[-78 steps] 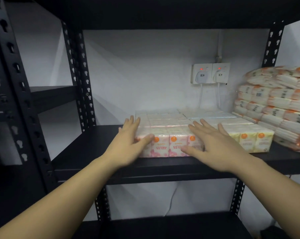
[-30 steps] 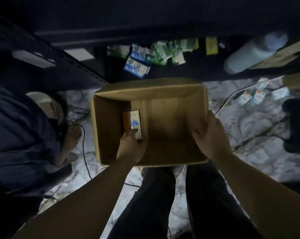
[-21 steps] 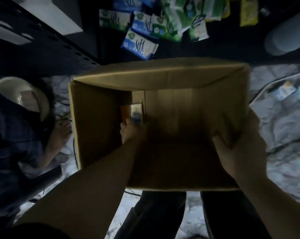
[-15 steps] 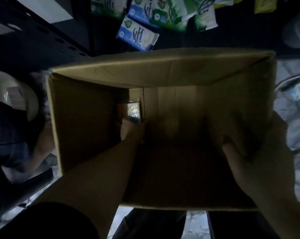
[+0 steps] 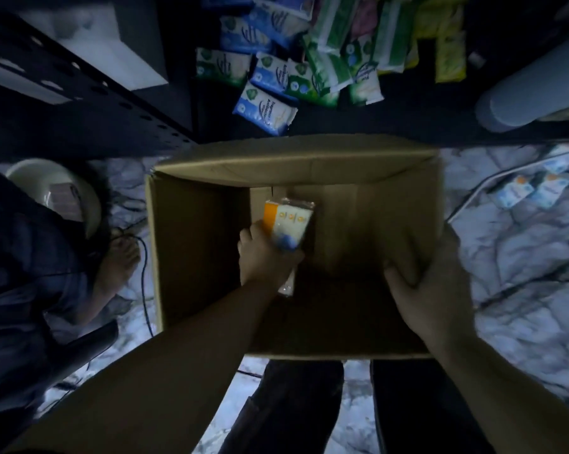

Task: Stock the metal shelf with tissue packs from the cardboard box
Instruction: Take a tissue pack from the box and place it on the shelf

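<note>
Your left hand (image 5: 266, 257) grips the tissue pack (image 5: 288, 224), white with an orange side. It sticks out above your fingers, inside the cardboard box (image 5: 191, 244).

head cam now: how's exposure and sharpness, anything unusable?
Head view: dim overall, with a bluish cast; the cardboard box interior falls into deep shadow, yet the tissue pack in the left hand reads brightly. Right hand on the box wall is dark and soft-edged. Wide-angle bending shows at the frame edges.

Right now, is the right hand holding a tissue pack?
No, the right hand grips the wall of the cardboard box; the left hand holds the tissue pack.
</note>
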The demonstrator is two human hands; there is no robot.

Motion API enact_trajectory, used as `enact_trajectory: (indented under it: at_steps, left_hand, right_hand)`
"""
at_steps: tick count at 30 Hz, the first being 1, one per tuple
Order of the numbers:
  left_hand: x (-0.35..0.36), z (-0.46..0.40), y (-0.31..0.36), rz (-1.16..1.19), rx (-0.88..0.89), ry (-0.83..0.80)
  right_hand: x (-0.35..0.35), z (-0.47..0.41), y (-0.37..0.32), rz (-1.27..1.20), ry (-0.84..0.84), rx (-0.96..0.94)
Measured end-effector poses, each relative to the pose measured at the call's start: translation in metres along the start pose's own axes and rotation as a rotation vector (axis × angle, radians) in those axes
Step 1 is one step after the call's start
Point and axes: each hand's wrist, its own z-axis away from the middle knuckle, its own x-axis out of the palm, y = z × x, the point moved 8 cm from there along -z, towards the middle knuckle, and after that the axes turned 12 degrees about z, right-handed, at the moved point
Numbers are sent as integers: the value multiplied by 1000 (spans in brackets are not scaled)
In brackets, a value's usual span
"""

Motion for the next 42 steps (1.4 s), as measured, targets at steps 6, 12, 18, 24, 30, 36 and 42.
enact_trajectory:
  at_steps: [6,12,18,24,30,36,42]
  left_hand:
    - [-70,83,77,-19,154,-72]
    - [-145,156,143,-60,303,-50]
    - [-216,235,205,-94,389,-6]
    - [-282,317,251,-117,540,8]
    - [-364,396,313,-8,697,56]
    - [-454,460,393,-49,880,211]
    - [-525,528,465,-73,1050,362]
  right_hand:
    - [-15,4,-7,190,-353,38]
    - [-84,32,-49,291,-456,-130]
    - [-173,77,-117,291,-390,-262]
    - [-266,143,-184,169,-335,-342]
    - [-360,213,-256,-98,-230,-489]
    - [-468,248,-326,-203,3,-711]
    - [-583,281,-382,-128,316,-920]
